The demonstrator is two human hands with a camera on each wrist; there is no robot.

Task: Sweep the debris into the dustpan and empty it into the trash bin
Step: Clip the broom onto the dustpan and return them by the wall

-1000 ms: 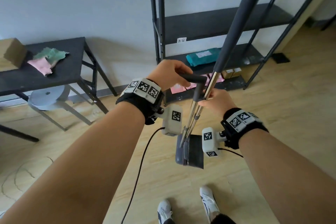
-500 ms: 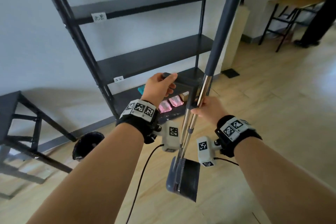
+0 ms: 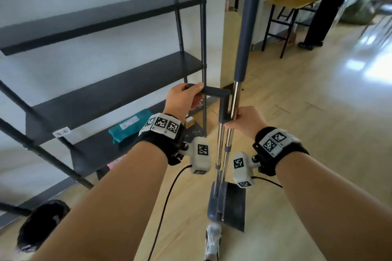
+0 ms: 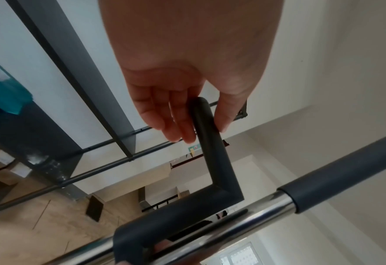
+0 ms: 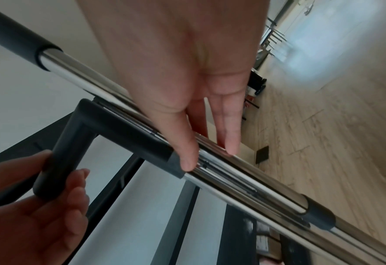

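Note:
My left hand (image 3: 184, 99) grips the end of the dustpan's dark L-shaped handle (image 3: 215, 92), fingers curled round it (image 4: 178, 123). My right hand (image 3: 242, 120) holds the chrome broom pole (image 3: 235, 99) together with the dustpan's pole, thumb (image 5: 185, 154) on one side and fingers on the other. The pole's grey grip (image 3: 246, 27) rises above. The dark dustpan (image 3: 232, 207) hangs off the floor below my wrists; its contents do not show. A black-lined trash bin (image 3: 42, 224) stands at lower left.
A black metal shelf rack (image 3: 118, 89) fills the left, with a teal package (image 3: 129, 125) on its low shelf. A person's dark legs (image 3: 322, 17) and a wooden table (image 3: 292, 0) stand far right. Wooden floor stretches right. My shoe (image 3: 213, 241) is below the dustpan.
The view has swung right: the side table left the picture, the shelf rack slid left and the black bin came in at lower left. Both hands keep their holds.

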